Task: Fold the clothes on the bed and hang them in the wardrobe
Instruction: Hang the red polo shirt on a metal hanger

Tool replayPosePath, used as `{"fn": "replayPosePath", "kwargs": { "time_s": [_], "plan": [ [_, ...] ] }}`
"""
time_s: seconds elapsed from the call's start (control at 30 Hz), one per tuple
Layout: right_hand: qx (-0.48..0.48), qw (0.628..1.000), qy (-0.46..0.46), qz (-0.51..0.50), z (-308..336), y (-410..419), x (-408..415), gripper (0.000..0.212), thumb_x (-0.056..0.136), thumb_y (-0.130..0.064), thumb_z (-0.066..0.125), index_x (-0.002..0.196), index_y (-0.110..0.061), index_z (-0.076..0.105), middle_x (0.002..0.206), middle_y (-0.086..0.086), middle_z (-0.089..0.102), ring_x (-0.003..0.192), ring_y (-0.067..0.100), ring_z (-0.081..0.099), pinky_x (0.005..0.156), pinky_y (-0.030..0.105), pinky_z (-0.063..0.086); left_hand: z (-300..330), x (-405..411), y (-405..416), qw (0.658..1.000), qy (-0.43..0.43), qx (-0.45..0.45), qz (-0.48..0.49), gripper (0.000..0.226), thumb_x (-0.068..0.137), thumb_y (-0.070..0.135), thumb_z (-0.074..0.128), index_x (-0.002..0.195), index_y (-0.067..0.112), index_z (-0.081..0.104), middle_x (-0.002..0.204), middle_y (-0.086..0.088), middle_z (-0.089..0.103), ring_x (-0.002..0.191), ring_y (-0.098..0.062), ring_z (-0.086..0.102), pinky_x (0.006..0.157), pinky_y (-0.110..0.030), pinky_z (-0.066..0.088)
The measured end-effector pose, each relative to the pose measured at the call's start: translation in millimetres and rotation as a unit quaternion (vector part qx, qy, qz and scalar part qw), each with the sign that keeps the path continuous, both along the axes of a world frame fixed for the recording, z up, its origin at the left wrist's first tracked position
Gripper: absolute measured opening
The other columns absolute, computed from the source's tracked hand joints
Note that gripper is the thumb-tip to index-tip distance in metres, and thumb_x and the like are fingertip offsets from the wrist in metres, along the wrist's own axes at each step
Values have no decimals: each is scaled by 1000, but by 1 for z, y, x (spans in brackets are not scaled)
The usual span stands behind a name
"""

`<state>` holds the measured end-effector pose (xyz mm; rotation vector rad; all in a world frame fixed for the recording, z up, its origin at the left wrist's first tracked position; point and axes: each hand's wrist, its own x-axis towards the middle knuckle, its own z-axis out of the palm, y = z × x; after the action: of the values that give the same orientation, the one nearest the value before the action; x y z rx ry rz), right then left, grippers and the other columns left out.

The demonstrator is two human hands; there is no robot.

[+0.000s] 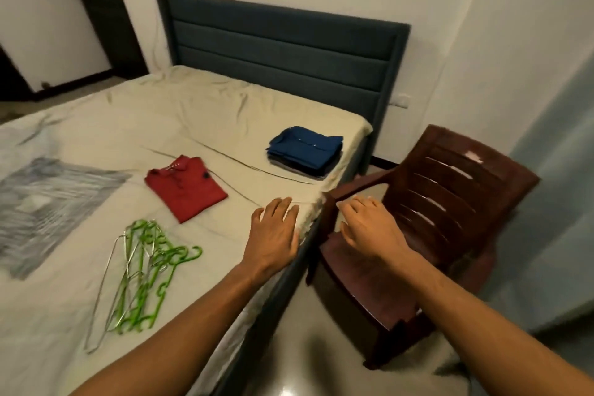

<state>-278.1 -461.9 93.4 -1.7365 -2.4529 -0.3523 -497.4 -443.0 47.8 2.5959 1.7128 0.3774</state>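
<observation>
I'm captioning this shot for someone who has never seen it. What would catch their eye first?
Probably the folded red polo shirt in the middle of the bed, with the bright green hangers heaped just in front of it. Next, the two bare hands reaching forward: the left hand over the bed's edge, the right hand over the dark brown chair alongside.

A dark brown plastic chair [443, 202] stands just beside the bed; a dark door [99, 10] far left.
</observation>
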Motion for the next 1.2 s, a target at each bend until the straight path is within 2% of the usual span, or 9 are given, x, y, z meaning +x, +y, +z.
{"fn": "replayPosePath", "kwargs": {
  "time_s": [0.13, 0.27, 0.6, 0.73, 0.83, 0.9, 1.0, 1.13, 1.2],
  "plan": [
    [-59, 997, 20, 49, -33, 64, -50, 32, 94, -30, 53, 119, -12, 61, 117, 10, 67, 116, 31, 57, 102, 44, 42, -32, -55, 38, 996, 12, -49, 79, 62, 89, 40, 37, 145, 16, 47, 156, -8, 39, 143, -29, 35, 110, -51, 31],
    [-105, 990, 16, 96, -61, 116, -89, 32, 95, -32, 52, 120, -13, 60, 116, 8, 68, 111, 28, 59, 99, 43, 43, -65, -97, 61, 987, 5, -66, 145, 52, 84, 34, 54, 132, 13, 60, 144, -11, 54, 131, -32, 50, 99, -52, 43],
    [-175, 958, -21, 227, -130, 238, -181, 34, 99, -31, 46, 124, -12, 59, 115, 7, 67, 108, 27, 59, 97, 38, 42, -146, -165, 93, 930, -17, -149, 335, 42, 74, 26, 71, 112, 11, 69, 123, -12, 67, 108, -33, 65, 76, -50, 54],
    [-205, 936, -31, 285, -155, 265, -229, 34, 100, -29, 46, 127, -11, 59, 117, 8, 66, 109, 29, 59, 97, 37, 42, -173, -194, 86, 899, -18, -172, 403, 41, 73, 30, 52, 102, 10, 72, 108, -11, 70, 90, -31, 69, 58, -45, 55],
    [-236, 916, -47, 322, -175, 275, -272, 34, 100, -28, 46, 127, -10, 58, 118, 9, 66, 110, 30, 59, 96, 37, 42, -192, -222, 77, 876, -27, -184, 445, 39, 66, 28, 60, 99, 10, 72, 101, -9, 71, 82, -31, 69, 52, -42, 53],
    [-255, 905, -53, 336, -190, 281, -304, 35, 99, -27, 47, 128, -9, 58, 121, 11, 66, 112, 31, 59, 96, 38, 43, -207, -243, 73, 857, -47, -196, 474, 38, 64, 27, 63, 98, 10, 71, 96, -9, 70, 78, -33, 68, 52, -40, 53],
    [-281, 896, -54, 340, -213, 283, -346, 37, 100, -27, 47, 130, -9, 56, 126, 12, 64, 117, 32, 57, 95, 38, 45, -234, -278, 68, 834, -71, -221, 500, 34, 75, 25, 60, 103, 7, 69, 95, -13, 68, 82, -37, 67, 58, -44, 53],
    [-341, 886, -63, 309, -256, 281, -393, 38, 100, -31, 47, 133, -12, 52, 128, 9, 61, 116, 32, 57, 88, 37, 47, -263, -328, 77, 796, -116, -237, 544, 37, 97, 27, 52, 130, 12, 56, 126, -12, 60, 113, -35, 56, 86, -41, 46],
    [-371, 879, -79, 288, -278, 282, -411, 40, 100, -31, 48, 136, -13, 49, 129, 9, 59, 117, 33, 56, 87, 38, 48, -277, -350, 84, 786, -124, -235, 558, 42, 100, 28, 49, 139, 14, 50, 134, -10, 56, 120, -32, 51, 92, -41, 44]
  ]
}}
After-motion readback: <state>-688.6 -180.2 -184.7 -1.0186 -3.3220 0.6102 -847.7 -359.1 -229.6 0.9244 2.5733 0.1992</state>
